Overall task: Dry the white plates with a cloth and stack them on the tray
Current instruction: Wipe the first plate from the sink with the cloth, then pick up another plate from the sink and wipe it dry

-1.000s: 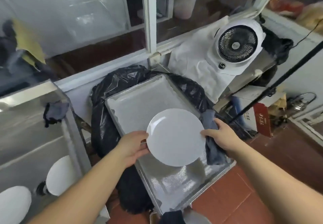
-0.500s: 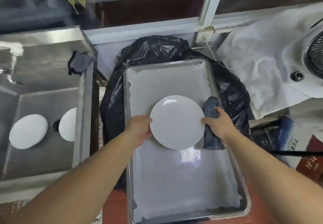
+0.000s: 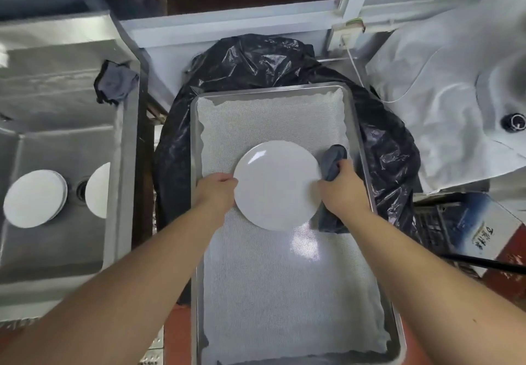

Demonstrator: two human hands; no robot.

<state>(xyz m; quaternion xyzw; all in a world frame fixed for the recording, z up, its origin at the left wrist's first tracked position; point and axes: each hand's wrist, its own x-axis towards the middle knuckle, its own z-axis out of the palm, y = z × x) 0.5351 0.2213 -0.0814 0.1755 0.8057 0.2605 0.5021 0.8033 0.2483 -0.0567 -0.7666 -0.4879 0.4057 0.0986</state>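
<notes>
Both hands hold one white plate (image 3: 277, 185) over the lined tray (image 3: 357, 125). The left hand (image 3: 217, 191) pinches its left rim in a curled grip. The right hand (image 3: 345, 188) grips the right rim and a grey cloth (image 3: 331, 162) together.

Hidden and cut-off parts

The sink wall (image 3: 121, 194) hides half of one white plate (image 3: 98, 189); the grey cloth (image 3: 331, 162) disappears under the right hand (image 3: 345, 191); box lettering (image 3: 481, 236) is unreadable.

The plate (image 3: 277, 185) sits over the tray (image 3: 355, 125), which rests on a bag (image 3: 256, 60) right of the sink (image 3: 57, 125).
</notes>
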